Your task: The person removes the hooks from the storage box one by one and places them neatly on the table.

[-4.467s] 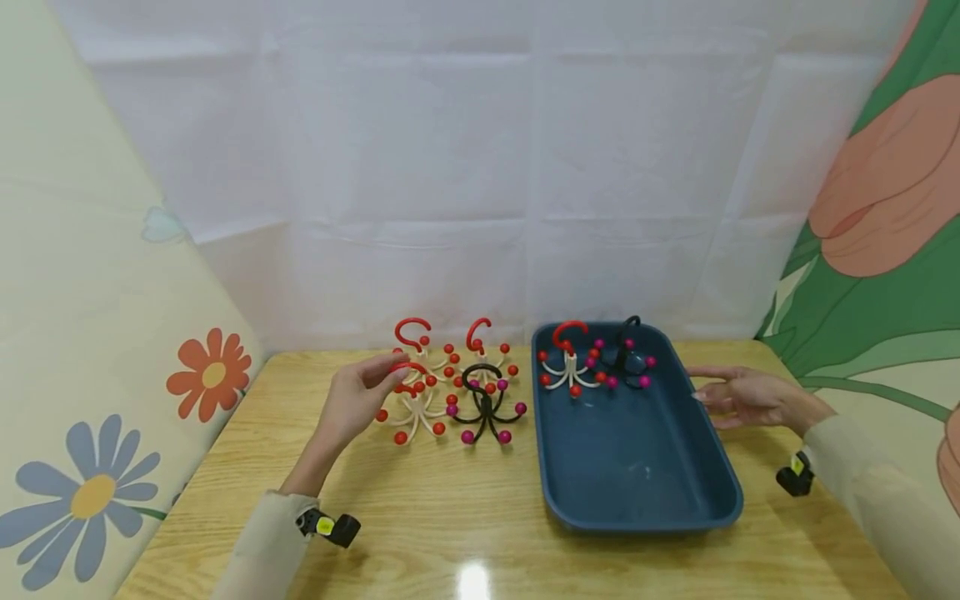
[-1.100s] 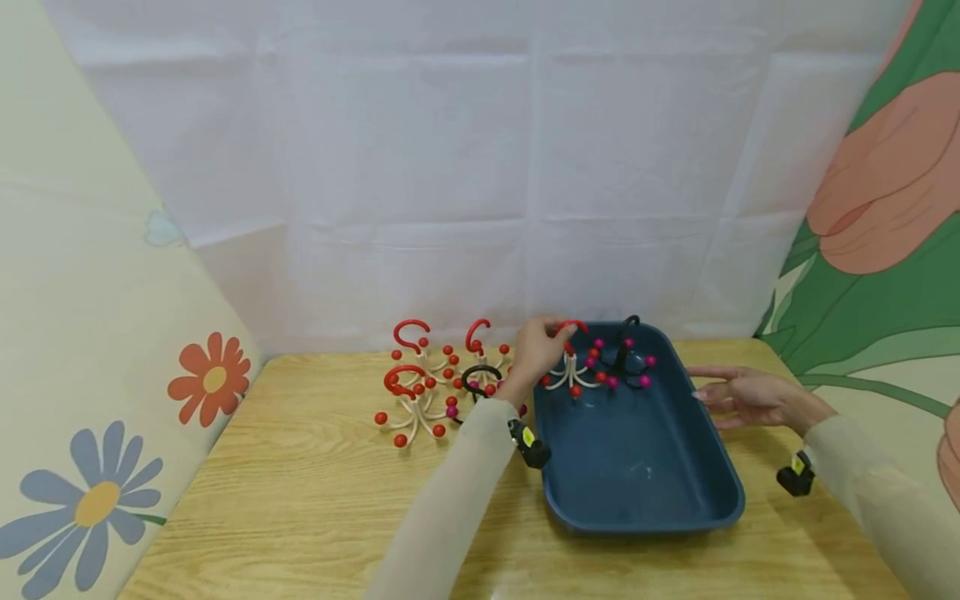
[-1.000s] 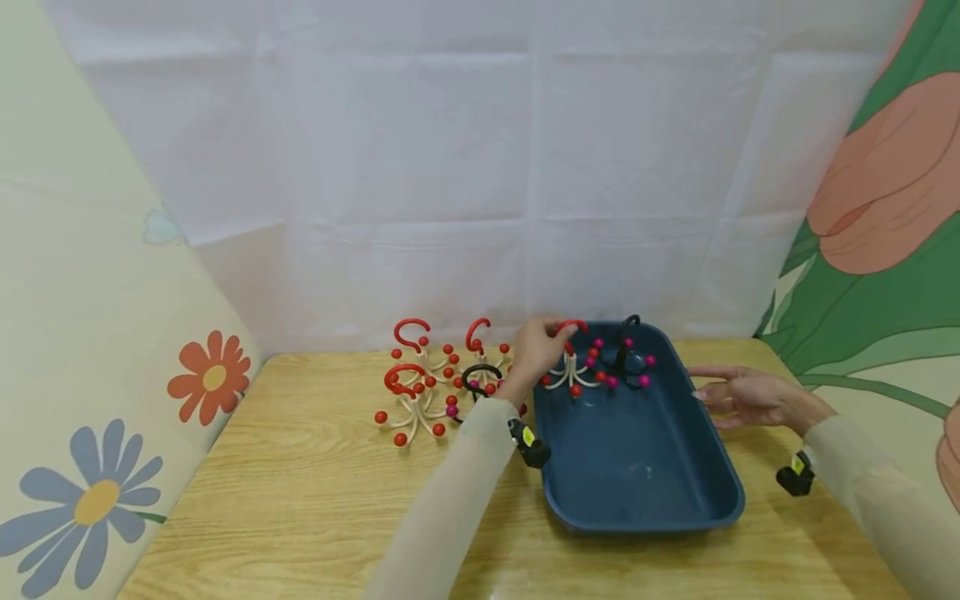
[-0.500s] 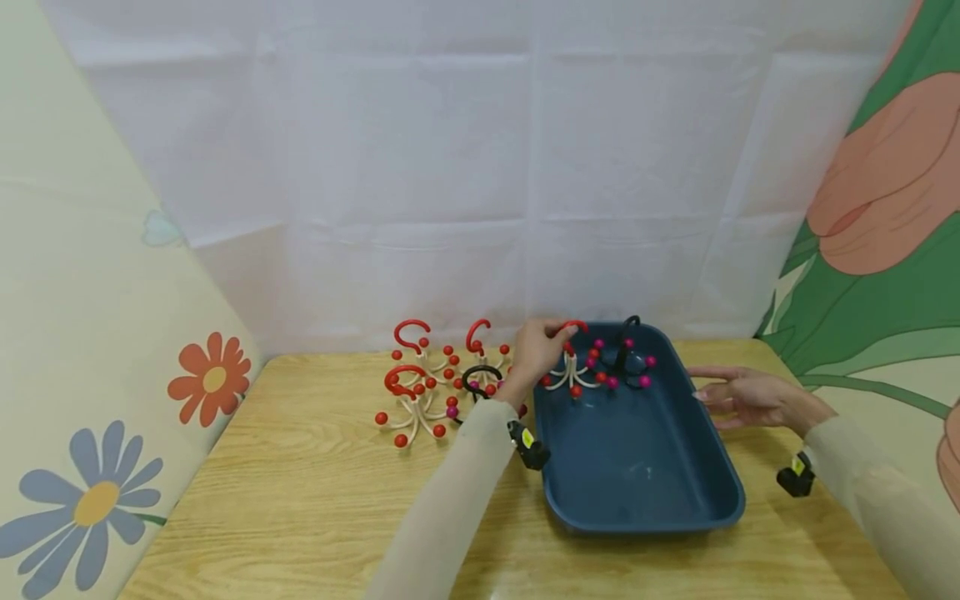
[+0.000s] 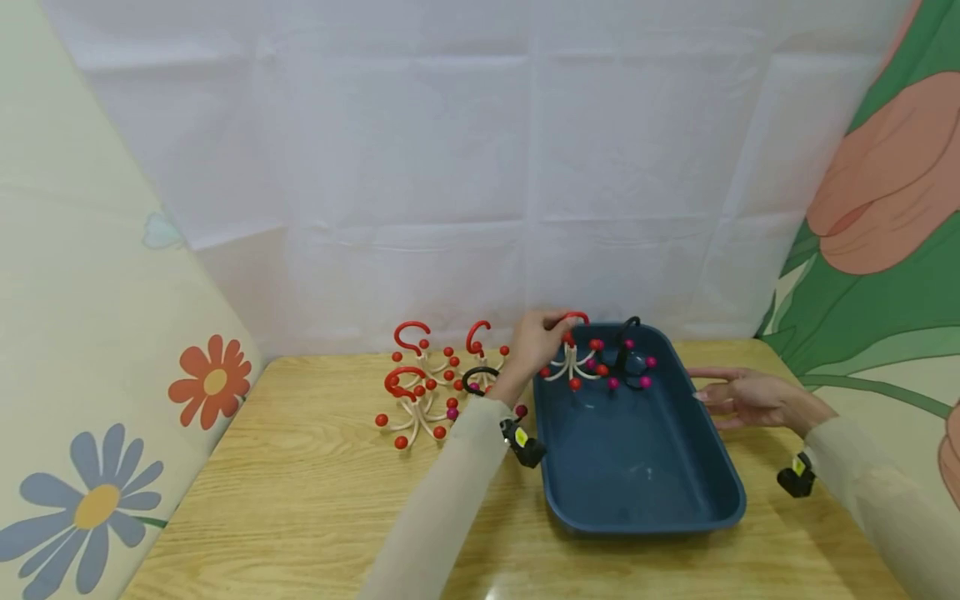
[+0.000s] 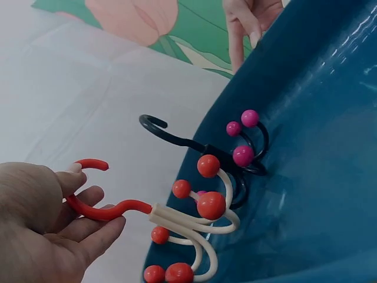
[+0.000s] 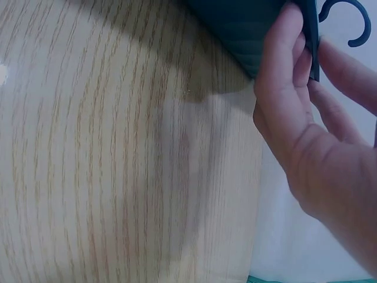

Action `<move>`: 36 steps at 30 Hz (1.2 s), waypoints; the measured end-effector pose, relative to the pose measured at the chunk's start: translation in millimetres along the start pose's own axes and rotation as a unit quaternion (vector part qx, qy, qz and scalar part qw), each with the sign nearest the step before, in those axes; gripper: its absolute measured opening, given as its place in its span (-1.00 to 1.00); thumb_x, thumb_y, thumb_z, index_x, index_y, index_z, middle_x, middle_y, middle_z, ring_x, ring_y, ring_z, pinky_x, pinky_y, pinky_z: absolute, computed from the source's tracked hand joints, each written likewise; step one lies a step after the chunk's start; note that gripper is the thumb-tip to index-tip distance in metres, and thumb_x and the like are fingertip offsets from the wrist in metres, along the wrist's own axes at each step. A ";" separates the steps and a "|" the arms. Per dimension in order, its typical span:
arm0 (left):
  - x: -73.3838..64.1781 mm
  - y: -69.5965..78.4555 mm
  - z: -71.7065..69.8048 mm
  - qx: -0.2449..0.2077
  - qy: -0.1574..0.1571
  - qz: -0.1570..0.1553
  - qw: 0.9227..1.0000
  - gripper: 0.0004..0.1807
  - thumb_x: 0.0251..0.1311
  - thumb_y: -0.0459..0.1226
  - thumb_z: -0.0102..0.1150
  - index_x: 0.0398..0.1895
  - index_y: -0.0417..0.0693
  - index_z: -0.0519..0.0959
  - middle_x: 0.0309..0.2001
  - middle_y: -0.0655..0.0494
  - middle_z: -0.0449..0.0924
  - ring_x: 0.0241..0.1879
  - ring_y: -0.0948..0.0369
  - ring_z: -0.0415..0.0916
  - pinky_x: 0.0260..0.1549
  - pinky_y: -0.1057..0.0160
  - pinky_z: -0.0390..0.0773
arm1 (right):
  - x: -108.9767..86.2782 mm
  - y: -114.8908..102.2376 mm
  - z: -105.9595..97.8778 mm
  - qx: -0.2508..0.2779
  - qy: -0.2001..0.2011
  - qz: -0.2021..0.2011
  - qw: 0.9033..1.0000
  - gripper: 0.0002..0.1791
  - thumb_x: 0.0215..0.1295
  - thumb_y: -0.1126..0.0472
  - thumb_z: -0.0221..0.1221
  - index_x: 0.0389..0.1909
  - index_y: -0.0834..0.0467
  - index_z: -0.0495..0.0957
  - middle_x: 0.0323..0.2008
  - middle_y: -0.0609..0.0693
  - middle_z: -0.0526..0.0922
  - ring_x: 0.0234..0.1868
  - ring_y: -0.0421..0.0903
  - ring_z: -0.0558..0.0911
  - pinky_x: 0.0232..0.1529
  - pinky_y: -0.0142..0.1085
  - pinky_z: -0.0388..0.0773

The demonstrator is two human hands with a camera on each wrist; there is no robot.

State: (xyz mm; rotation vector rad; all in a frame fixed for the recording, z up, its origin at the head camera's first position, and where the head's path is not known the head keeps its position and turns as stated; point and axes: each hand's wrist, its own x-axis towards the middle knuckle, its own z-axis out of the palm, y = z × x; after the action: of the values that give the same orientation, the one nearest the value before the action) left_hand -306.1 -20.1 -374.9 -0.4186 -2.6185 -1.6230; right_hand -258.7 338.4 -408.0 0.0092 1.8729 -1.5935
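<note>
1. A blue flower (image 5: 90, 502) and a red flower (image 5: 214, 382) decorate the left panel, beside the table (image 5: 315, 475).
2. Three white racks stand upright on the table, with red top hooks and red balls: the front rack (image 5: 414, 405), the back-left rack (image 5: 422, 361) and the back-middle rack (image 5: 483, 361), near one another.
3. Beside the front rack is a black rack (image 5: 482, 371), partly hidden by the left sleeve (image 5: 450, 500).
4. The left hand (image 5: 536, 343) reaches over the tray's far left corner. Its thumb and fingers curl round the red hook of a fourth rack (image 6: 171, 218), closed enough to grip it.
5. That rack is upright at the far left of the tray (image 5: 630, 467); I cannot tell whether it touches the tray's floor.
6. Just right of it, a second black rack (image 6: 221, 158), with pink balls, stands in the far end of the tray.
7. The right hand (image 5: 750, 398) touches the tray's right rim, fingers loose and mostly straight.
8. A large tulip (image 5: 881, 187) decorates the right panel.
</note>
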 end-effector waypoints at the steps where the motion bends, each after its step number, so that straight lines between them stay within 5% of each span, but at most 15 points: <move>1: -0.2 1.4 -1.1 0.005 0.001 0.003 1.000 -0.64 0.56 -0.09 0.16 0.25 0.00 0.71 -0.19 -0.29 0.76 -0.71 0.30 0.15 -0.63 0.34 0.19 | 0.0 0.1 0.0 0.001 -0.001 0.000 1.000 -0.16 0.61 0.21 0.14 0.73 0.07 -0.09 0.00 -0.20 0.75 0.02 -0.23 0.75 0.07 -0.17 0.71; 7: -0.7 8.8 -8.3 0.003 0.005 0.026 1.000 -0.63 0.55 -0.11 0.17 0.27 -0.03 0.70 0.05 -0.14 0.80 -0.61 0.29 0.29 -0.57 0.34 0.26 | 0.3 1.1 -1.6 0.001 -0.004 -0.003 1.000 -0.16 0.61 0.22 0.12 0.73 0.08 -0.11 0.01 -0.21 0.74 0.03 -0.23 0.75 0.09 -0.17 0.70; 15: -3.2 17.5 -19.0 -0.007 0.003 0.037 0.999 -0.62 0.55 -0.09 0.17 0.27 -0.01 0.70 0.03 -0.15 0.81 -0.72 0.28 0.17 -0.63 0.31 0.22 | 1.7 2.3 -3.6 0.006 -0.006 -0.004 1.000 -0.18 0.62 0.23 0.12 0.73 0.02 -0.06 0.00 -0.19 0.74 0.02 -0.23 0.76 0.08 -0.18 0.71; 21: -11.7 30.3 -31.0 0.007 0.003 0.051 0.999 -0.62 0.55 -0.05 0.16 0.28 0.08 0.70 0.12 -0.02 0.79 -0.41 0.26 0.55 -0.49 0.34 0.38 | 2.4 2.1 -4.2 0.015 -0.010 -0.003 1.000 -0.26 0.62 0.24 0.11 0.69 -0.08 0.09 0.00 -0.18 0.74 0.01 -0.22 0.76 0.07 -0.19 0.71; 27: -18.6 40.0 -43.4 0.011 -0.005 0.048 0.999 -0.60 0.54 -0.02 0.17 0.32 0.13 0.67 0.21 0.05 0.75 -0.26 0.16 0.64 -0.53 0.33 0.36 | 2.7 1.0 -5.0 0.020 -0.015 -0.005 1.000 -0.35 0.62 0.25 0.10 0.62 -0.17 0.22 0.01 -0.19 0.75 0.02 -0.22 0.75 0.07 -0.20 0.72; 32: -27.5 40.8 -52.3 0.003 -0.014 0.066 0.998 -0.61 0.54 -0.05 0.17 0.31 0.10 0.68 0.21 0.02 0.75 -0.44 0.11 0.55 -0.57 0.30 0.34 | 4.2 0.9 -4.6 0.011 -0.011 -0.005 1.000 -0.25 0.62 0.23 0.11 0.70 -0.06 0.06 0.02 -0.20 0.74 0.03 -0.22 0.75 0.08 -0.19 0.71; 36: -36.9 42.6 -60.9 0.006 -0.023 0.084 0.996 -0.60 0.55 -0.03 0.15 0.32 0.13 0.67 0.11 -0.06 0.78 -0.67 0.17 0.28 -0.63 0.29 0.26 | 5.1 0.4 -4.8 0.004 -0.010 -0.005 1.000 -0.18 0.62 0.22 0.12 0.73 0.02 -0.05 0.03 -0.21 0.74 0.04 -0.22 0.75 0.09 -0.19 0.70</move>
State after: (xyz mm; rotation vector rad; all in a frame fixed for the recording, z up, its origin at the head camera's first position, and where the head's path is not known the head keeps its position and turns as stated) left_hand -267.1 -63.8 -316.2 -0.6635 -2.5436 -1.5610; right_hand -264.8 340.7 -410.7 -0.0116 1.8535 -1.6027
